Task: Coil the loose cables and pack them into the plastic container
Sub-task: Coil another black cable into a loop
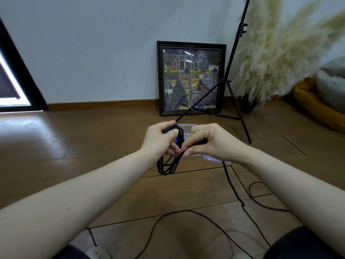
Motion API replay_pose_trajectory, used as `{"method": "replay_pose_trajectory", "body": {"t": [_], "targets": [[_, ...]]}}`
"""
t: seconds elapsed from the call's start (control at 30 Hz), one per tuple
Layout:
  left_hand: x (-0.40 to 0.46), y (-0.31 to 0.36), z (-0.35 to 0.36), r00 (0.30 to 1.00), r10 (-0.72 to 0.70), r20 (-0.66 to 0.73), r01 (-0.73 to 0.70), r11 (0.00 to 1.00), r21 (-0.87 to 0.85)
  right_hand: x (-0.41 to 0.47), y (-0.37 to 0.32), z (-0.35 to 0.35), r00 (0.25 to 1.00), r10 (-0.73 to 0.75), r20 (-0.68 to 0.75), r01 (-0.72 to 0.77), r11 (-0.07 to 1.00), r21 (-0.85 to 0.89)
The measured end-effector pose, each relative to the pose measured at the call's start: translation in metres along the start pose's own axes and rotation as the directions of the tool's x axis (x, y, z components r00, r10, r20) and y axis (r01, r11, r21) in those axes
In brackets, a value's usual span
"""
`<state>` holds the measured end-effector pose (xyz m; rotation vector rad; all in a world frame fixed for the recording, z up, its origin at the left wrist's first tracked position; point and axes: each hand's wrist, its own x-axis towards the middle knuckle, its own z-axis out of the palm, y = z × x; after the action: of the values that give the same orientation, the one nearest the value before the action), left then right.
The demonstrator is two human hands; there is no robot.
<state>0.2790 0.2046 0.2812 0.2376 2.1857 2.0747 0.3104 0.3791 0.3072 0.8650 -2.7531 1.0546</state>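
Above wooden floor [74,143]: thin black cable coil [169,161], several loops, gripped by left hand [160,139]; right hand [209,141] pinches its strand. No legible writing.

We see our two forearms bare from elbow to wrist, with no sleeves, watch or rings showing on our left hand [158,139] or our right hand [211,141]. At the bottom corners of the view, dark fabric covers our legs [302,243]. Between them, pale slippers or socks [98,253] show at the lower edge, too cropped to tell which.
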Motion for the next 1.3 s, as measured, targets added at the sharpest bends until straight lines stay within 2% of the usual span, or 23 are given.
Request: {"method": "replay_pose_trajectory", "body": {"t": [0.17, 0.27, 0.43, 0.6, 0.73, 0.87, 0.97, 1.03, 1.13, 1.3], "targets": [[0.005, -0.003, 0.007, 0.997, 0.072, -0.001, -0.071, 0.989, 0.129, 0.004, -0.006, 0.008, 0.998, -0.018, 0.054, 0.016, 0.999, 0.03], [0.004, -0.005, 0.008, 0.997, 0.063, 0.038, -0.068, 0.987, 0.144, 0.004, -0.006, 0.011, 1.0, 0.0, 0.002, 0.0, 1.0, 0.031], [0.004, -0.009, 0.006, 0.997, 0.004, 0.082, -0.009, 0.998, 0.063, 0.004, -0.002, 0.014, 0.99, 0.072, -0.119, -0.059, 0.992, 0.11], [0.003, -0.005, -0.002, 0.99, -0.05, 0.132, 0.055, 0.998, -0.029, -0.002, 0.013, -0.001, 0.978, 0.192, -0.076, -0.151, 0.917, 0.37], [0.001, 0.0, -0.006, 0.975, -0.074, 0.212, 0.112, 0.978, -0.177, -0.012, 0.032, -0.009, 0.97, 0.241, 0.003, -0.218, 0.871, 0.441], [-0.001, 0.005, -0.005, 0.936, -0.125, 0.33, 0.206, 0.953, -0.222, -0.015, 0.045, -0.007, 0.935, 0.341, 0.1, -0.349, 0.828, 0.439], [0.0, 0.009, -0.009, 0.87, -0.193, 0.453, 0.287, 0.946, -0.149, -0.013, 0.043, -0.004, 0.931, 0.366, -0.006, -0.332, 0.85, 0.41], [0.0, 0.009, -0.011, 0.818, -0.2, 0.539, 0.272, 0.961, -0.057, -0.01, 0.042, -0.004, 0.919, 0.382, -0.095, -0.312, 0.854, 0.415], [-0.004, 0.006, -0.007, 0.842, -0.116, 0.527, 0.188, 0.978, -0.085, -0.01, 0.043, -0.003, 0.917, 0.388, -0.096, -0.323, 0.861, 0.393], [-0.007, 0.004, -0.003, 0.902, -0.075, 0.425, 0.161, 0.972, -0.169, -0.015, 0.042, -0.006, 0.932, 0.353, 0.085, -0.348, 0.805, 0.479]]}}
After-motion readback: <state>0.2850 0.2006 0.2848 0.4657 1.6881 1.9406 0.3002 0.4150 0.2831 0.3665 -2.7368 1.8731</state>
